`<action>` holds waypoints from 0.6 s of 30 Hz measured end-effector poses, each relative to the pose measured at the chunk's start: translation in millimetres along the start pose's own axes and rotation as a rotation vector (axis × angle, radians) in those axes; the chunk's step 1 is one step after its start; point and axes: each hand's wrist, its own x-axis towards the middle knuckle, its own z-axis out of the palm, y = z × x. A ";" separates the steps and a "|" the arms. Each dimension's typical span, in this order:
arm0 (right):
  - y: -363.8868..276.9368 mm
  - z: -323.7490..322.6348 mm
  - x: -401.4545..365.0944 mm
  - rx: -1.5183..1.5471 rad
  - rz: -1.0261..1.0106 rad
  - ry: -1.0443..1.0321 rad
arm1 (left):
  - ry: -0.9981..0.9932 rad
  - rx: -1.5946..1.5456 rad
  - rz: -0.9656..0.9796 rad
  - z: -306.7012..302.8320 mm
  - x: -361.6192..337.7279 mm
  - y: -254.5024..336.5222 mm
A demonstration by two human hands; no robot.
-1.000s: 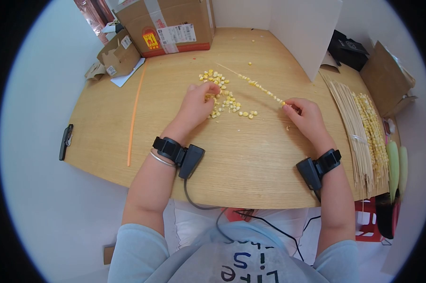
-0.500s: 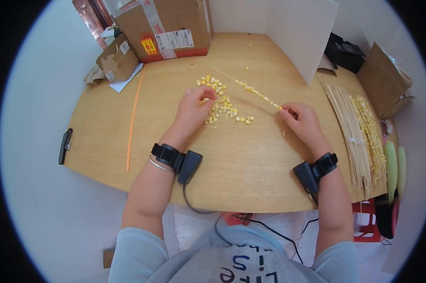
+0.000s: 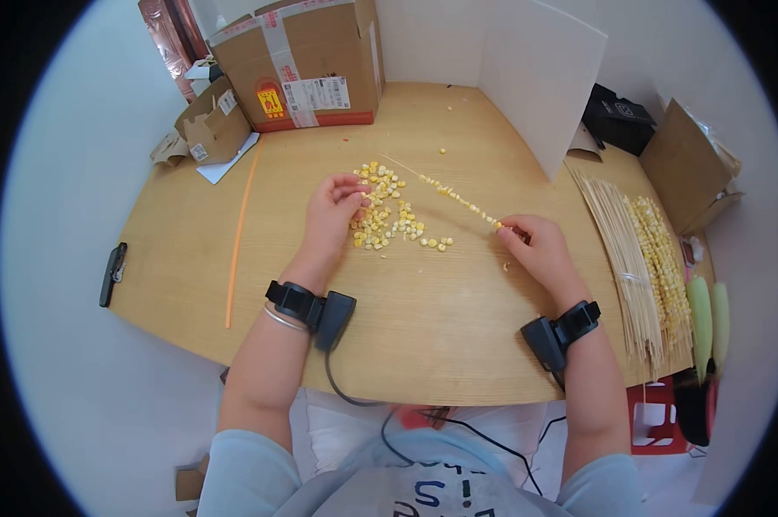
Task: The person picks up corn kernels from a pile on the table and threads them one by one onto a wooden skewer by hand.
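My right hand (image 3: 537, 250) pinches one end of a thin wooden skewer (image 3: 399, 165). Yellow corn kernels (image 3: 460, 201) are threaded along much of it, and its bare tip points to the upper left. At the left edge of a loose pile of corn kernels (image 3: 373, 226) is my left hand (image 3: 330, 215), its fingers curled towards the thumb. Whatever lies between those fingertips is too small to make out.
A bundle of bare skewers (image 3: 617, 267) lies at the right beside a stack of corn-threaded skewers (image 3: 660, 263) and corn cobs (image 3: 701, 319). At the back stand a cardboard box (image 3: 320, 60) and a white panel (image 3: 540, 82). An orange strip (image 3: 241, 241) runs along the left.
My left hand has drawn left from over the kernel pile to its edge, and its fingers have curled. The right hand still holds the skewer. The whole view has shifted slightly.
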 end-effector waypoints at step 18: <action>-8.6 -1.5 -1.7 0.011 -0.015 -0.149 | 0.091 -0.205 -0.085 -14.4 8.6 -3.0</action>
